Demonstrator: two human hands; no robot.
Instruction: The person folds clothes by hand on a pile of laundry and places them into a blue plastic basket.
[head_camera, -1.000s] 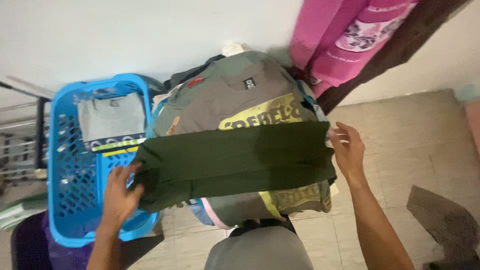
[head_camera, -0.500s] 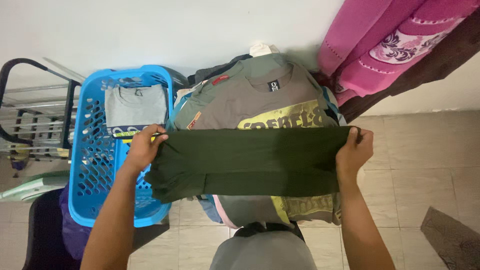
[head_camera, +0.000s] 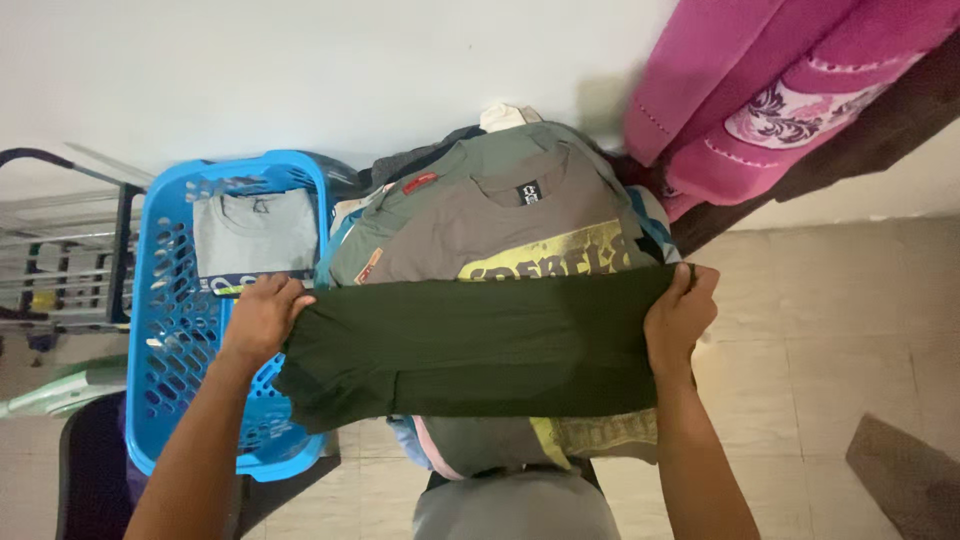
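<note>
A dark green garment (head_camera: 480, 345) is hanging stretched out flat between the two hands, folded over into a wide band whose top edge is running nearly straight from one hand to the other. Its cloth is looking plain and matte, with soft creases, and its lower left corner is sagging down over the rim of the blue laundry basket (head_camera: 165, 330). The left hand (head_camera: 262, 318) is gripping the garment's upper left corner, fingers curled shut over the fabric. The right hand (head_camera: 680, 315) is pinching the upper right corner, fingers closed around the edge with the thumb tucked behind. Both arms are reaching forward from the bottom of the view, so the garment is sitting directly between the hands and just in front of the person's body.

Behind and beneath the garment, a grey-brown T-shirt (head_camera: 500, 215) with a yellow print is lying spread on top of a pile of clothes (head_camera: 440, 160), and the green cloth is covering its lower part. The basket is standing just to the left of the pile, holding a folded grey shirt (head_camera: 255, 235) at its far end. A pink patterned cloth (head_camera: 780, 90) is hanging at the upper right against the white wall (head_camera: 300, 70), and the tiled floor (head_camera: 830, 330) is showing to the right.
</note>
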